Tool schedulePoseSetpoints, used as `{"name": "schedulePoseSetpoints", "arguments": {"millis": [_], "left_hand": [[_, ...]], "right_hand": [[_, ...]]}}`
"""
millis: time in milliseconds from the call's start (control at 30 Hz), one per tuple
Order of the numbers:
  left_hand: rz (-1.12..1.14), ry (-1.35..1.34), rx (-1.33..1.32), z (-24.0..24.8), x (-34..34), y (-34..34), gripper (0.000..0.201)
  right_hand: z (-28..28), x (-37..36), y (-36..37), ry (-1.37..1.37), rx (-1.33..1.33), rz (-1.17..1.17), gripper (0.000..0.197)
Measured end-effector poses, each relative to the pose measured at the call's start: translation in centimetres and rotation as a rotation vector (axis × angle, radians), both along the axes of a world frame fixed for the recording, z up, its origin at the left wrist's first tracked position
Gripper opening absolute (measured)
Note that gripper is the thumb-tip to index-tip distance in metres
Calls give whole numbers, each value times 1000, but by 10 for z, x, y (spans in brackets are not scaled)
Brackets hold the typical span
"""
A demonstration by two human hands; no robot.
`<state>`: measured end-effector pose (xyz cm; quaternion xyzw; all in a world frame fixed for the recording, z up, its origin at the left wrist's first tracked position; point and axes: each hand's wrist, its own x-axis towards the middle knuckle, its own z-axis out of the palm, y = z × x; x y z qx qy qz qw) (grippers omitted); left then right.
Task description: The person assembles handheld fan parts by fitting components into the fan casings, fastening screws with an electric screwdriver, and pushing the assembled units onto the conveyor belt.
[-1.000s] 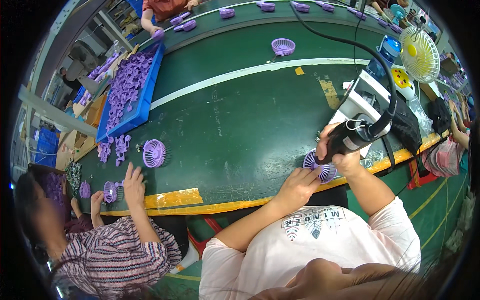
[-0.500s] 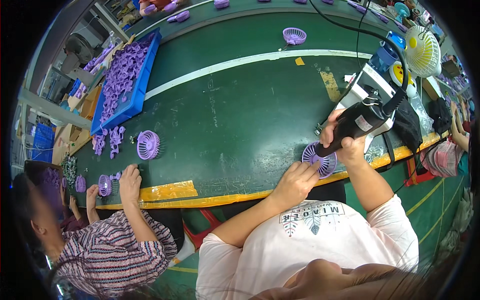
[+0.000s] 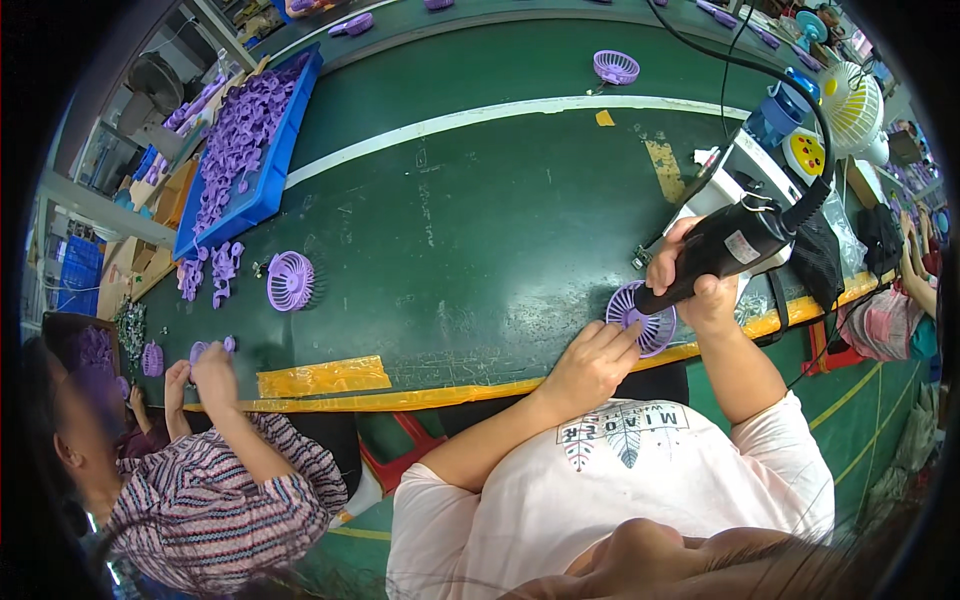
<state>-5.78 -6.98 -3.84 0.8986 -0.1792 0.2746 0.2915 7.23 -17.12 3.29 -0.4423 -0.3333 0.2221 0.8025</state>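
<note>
A round purple fan housing with slatted sides sits at the table's near edge, in front of me. My left hand is closed at its left rim, fingertips steadying it. My right hand wraps round a thick black electric screwdriver. The tool slants down to the left, its nose over the middle of the housing. Its tip and any screw are hidden. From its back end a black cable curves upward.
At left, a blue tray holds many purple parts. Another purple housing stands on the green table. A co-worker's hand works at far left. A white stand is beside my right hand. One more housing lies beyond the white line.
The housing beyond the white line has moved right. The co-worker's hand has moved left with a purple part. My hands, the screwdriver and my housing keep nearly the same position.
</note>
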Motion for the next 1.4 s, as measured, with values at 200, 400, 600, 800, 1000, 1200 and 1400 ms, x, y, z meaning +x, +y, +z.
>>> {"name": "schedulePoseSetpoints", "arguments": {"millis": [200, 400, 600, 800, 1000, 1200, 1400], "left_hand": [[-1, 12, 2, 0, 1, 0, 14], [-14, 3, -17, 1, 1, 0, 14], [-25, 2, -26, 0, 1, -1, 13], [-15, 28, -11, -3, 0, -1, 11], [-8, 25, -3, -4, 0, -2, 11], [-6, 22, 12, -6, 0, -2, 12], [-2, 11, 0, -3, 0, -3, 12]], "right_hand": [[-1, 1, 1, 22, -5, -22, 71], [1, 3, 0, 17, 20, -16, 71], [27, 8, -16, -141, 90, -139, 69], [65, 34, -55, -695, 375, -475, 79], [69, 37, -61, -885, 207, -751, 77], [67, 30, -64, -556, 326, -548, 82], [49, 27, -46, -265, 116, -457, 55]]}}
